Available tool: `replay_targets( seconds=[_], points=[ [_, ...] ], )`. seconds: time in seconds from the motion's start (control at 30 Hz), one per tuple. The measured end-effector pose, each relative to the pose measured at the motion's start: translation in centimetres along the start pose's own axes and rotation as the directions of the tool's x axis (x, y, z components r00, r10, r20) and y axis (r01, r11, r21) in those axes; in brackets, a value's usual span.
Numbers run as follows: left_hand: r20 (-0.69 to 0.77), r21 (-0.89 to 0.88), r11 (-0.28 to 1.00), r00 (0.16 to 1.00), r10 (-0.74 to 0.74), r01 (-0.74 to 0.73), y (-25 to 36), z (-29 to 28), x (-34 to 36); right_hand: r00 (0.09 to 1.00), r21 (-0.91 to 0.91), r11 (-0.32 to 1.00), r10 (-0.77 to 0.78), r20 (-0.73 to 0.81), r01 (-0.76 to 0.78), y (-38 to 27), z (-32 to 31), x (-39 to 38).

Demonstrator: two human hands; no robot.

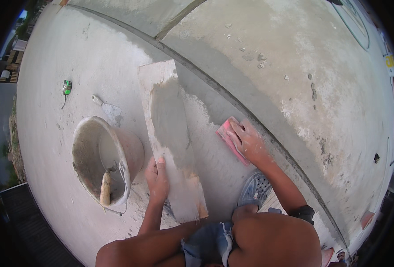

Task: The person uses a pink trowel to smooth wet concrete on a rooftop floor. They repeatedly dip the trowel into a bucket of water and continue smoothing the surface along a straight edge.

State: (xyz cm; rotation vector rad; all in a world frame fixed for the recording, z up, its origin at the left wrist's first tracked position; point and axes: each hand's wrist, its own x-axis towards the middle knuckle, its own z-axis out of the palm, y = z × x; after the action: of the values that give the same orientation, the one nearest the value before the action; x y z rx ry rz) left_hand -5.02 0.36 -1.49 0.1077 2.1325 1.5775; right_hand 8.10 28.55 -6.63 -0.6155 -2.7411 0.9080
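My left hand (157,180) is closed on the left edge of a long pale board (170,115) coated with wet grey mortar. My right hand (249,143) grips a pink float (224,135) resting on damp grey concrete (215,102), just below a long dark groove (266,124) that crosses the floor. Beside the board, left of it, stands a pale bucket (132,147) with a wooden-handled tool (106,189) inside. A small trowel (111,112) lies just beyond the bucket.
A green tape measure (67,87) lies at the left. A second groove (179,18) meets the long one. Small loose fragments (261,58) are scattered across the upper slab, and a pale hose loop (361,33) sits at upper right. My clog (257,189) is right of the board.
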Motion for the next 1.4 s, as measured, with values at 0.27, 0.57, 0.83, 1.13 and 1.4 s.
replay_targets(
  seconds=[0.27, 0.57, 0.83, 1.13, 1.4],
  points=[
    [-0.056, 0.101, 0.994, 0.997, 0.050, -0.044, 0.9, -0.7, -0.5, 0.935, -0.040, 0.969, -0.223, 0.275, 0.243, -2.6, 5.2, 2.8],
    [-0.055, -0.063, 0.997, 0.997, 0.049, -0.053, 1.0, 0.0, -0.1, 0.947, 0.012, 0.959, -0.282, 0.153, 0.284, -1.7, 6.8, 4.5],
    [-0.013, 0.168, 0.981, 0.995, 0.096, -0.092, 0.8, -0.5, 1.5, 0.996, 0.710, 0.702, -0.013, 0.090, -0.055, -11.7, -7.7, 10.3],
    [-0.085, 0.235, 0.954, 0.974, 0.211, -0.186, -5.6, -1.6, 0.5, 0.187, 0.251, 0.325, -0.873, 0.451, 0.912, -38.8, 7.6, 13.9],
    [0.064, 0.061, 0.997, 0.997, 0.044, -0.047, -3.5, -1.0, 0.5, 0.381, -0.080, 0.591, -0.406, 0.831, 0.803, -35.8, 20.3, 14.6]
  ],
)
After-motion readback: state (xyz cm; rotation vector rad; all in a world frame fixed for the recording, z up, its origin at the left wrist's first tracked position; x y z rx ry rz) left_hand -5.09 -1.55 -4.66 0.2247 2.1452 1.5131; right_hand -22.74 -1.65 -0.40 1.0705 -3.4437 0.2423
